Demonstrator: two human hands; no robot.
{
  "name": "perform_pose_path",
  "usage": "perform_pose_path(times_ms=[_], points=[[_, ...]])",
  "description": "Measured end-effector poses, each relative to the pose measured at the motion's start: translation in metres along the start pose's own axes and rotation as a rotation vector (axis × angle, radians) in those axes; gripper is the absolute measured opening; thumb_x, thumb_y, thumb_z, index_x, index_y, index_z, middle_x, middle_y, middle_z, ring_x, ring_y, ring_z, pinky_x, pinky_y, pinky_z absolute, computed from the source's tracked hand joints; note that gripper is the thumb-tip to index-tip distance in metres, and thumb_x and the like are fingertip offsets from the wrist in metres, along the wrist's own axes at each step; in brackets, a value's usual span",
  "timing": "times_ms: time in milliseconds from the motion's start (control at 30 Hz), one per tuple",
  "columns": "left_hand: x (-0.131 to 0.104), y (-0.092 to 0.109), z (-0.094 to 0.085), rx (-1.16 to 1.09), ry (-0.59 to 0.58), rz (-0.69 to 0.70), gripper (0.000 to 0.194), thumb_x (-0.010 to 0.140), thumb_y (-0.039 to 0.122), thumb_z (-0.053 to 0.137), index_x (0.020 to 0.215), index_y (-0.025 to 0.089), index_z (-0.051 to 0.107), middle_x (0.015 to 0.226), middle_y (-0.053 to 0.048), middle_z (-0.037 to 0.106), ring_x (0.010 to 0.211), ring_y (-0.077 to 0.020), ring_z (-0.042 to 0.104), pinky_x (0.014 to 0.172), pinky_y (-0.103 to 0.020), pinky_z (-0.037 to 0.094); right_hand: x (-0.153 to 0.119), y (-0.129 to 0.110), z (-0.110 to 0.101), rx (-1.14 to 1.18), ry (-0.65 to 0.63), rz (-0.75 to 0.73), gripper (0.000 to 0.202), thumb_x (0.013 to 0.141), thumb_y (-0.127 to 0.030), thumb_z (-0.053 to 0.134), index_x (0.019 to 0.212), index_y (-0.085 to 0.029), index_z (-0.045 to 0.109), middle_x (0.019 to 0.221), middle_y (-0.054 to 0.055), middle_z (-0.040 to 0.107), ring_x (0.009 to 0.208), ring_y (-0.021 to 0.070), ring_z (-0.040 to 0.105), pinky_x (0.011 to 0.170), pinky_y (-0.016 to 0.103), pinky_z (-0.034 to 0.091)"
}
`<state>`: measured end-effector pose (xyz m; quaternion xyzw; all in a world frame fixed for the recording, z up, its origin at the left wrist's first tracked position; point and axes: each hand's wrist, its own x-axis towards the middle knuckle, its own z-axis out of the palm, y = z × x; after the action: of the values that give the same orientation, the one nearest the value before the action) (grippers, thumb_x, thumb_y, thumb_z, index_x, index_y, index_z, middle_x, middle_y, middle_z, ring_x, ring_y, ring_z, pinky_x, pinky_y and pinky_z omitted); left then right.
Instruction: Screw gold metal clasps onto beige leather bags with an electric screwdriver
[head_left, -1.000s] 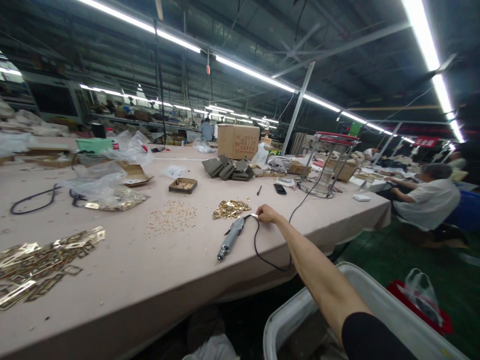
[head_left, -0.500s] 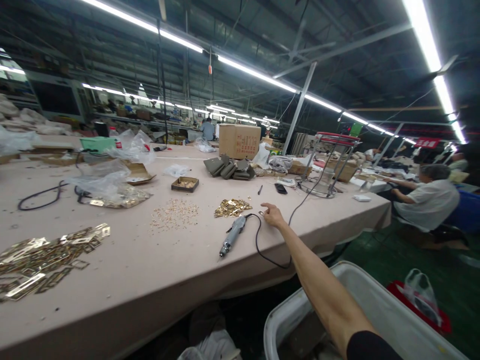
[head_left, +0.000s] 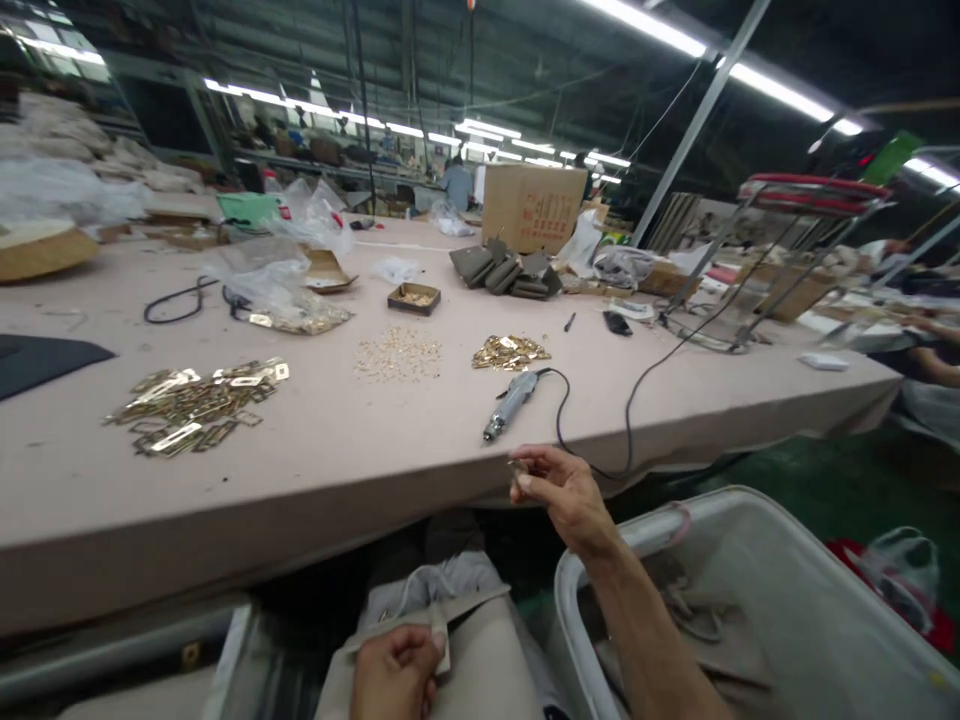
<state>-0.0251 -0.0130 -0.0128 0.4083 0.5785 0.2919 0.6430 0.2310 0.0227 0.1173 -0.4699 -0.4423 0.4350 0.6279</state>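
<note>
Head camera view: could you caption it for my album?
Right hand pinching a small part, left hand holding beige material, beside a table bearing a corded tool and brassy frames.

The right grip [head_left: 566, 492] is a bare human hand with slim fingers, joined by a narrow wrist to a long, lean forearm [head_left: 637, 615] that broadens toward the near edge and is uncovered as far as it shows. The left grip [head_left: 396, 668] is bare too, cut off at the wrist by the near edge. Pale grey, creased cloth [head_left: 469, 572] covers the lap; its garment type is unclear.
</note>
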Motion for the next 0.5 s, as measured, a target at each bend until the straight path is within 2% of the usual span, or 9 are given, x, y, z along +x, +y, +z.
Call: perform_pose_path(times_ms=[100,200,367,500], points=[[-0.003,0.000,-0.001,0.003,-0.012,-0.035,0.049,0.060,0.062,0.084,0.065,0.015,0.070,0.040,0.000,0.054,0.034,-0.0095,0.038,0.038,-0.021,0.024,-0.023,0.031,0.019,0.064,0.057,0.077,0.026,0.079,-0.026,0.085,0.103,-0.018,0.078,0.076,0.001,0.062,0.063,0.0118,0.055,0.053,0.021,0.044],[-0.006,0.001,-0.002,-0.002,-0.034,-0.063,0.047,0.061,0.058,0.085,0.068,0.013,0.071,0.043,-0.002,0.059,0.034,-0.0088,0.041,0.036,-0.019,0.026,-0.035,0.052,0.030,0.109,0.086,0.193,0.030,0.074,-0.031,0.090,0.097,-0.016,0.077,0.071,0.002,0.063,0.054,0.0098,0.050,0.045,0.020,0.037],[-0.008,0.000,-0.004,-0.058,-0.036,-0.046,0.042,0.065,0.049,0.086,0.074,0.010,0.073,0.048,-0.006,0.065,0.033,-0.0079,0.043,0.034,-0.018,0.029,-0.045,0.070,0.040,0.157,0.073,0.327,0.035,0.065,-0.034,0.094,0.088,-0.015,0.077,0.068,0.003,0.066,0.048,0.0113,0.054,0.043,0.022,0.043],[-0.010,-0.002,-0.005,-0.101,-0.030,-0.032,0.040,0.065,0.044,0.087,0.077,0.008,0.074,0.053,-0.007,0.068,0.036,-0.0090,0.048,0.035,-0.018,0.032,-0.057,0.085,0.045,0.118,0.047,0.385,0.035,0.066,-0.037,0.094,0.088,-0.015,0.079,0.071,0.005,0.070,0.050,0.0135,0.059,0.045,0.023,0.048]])
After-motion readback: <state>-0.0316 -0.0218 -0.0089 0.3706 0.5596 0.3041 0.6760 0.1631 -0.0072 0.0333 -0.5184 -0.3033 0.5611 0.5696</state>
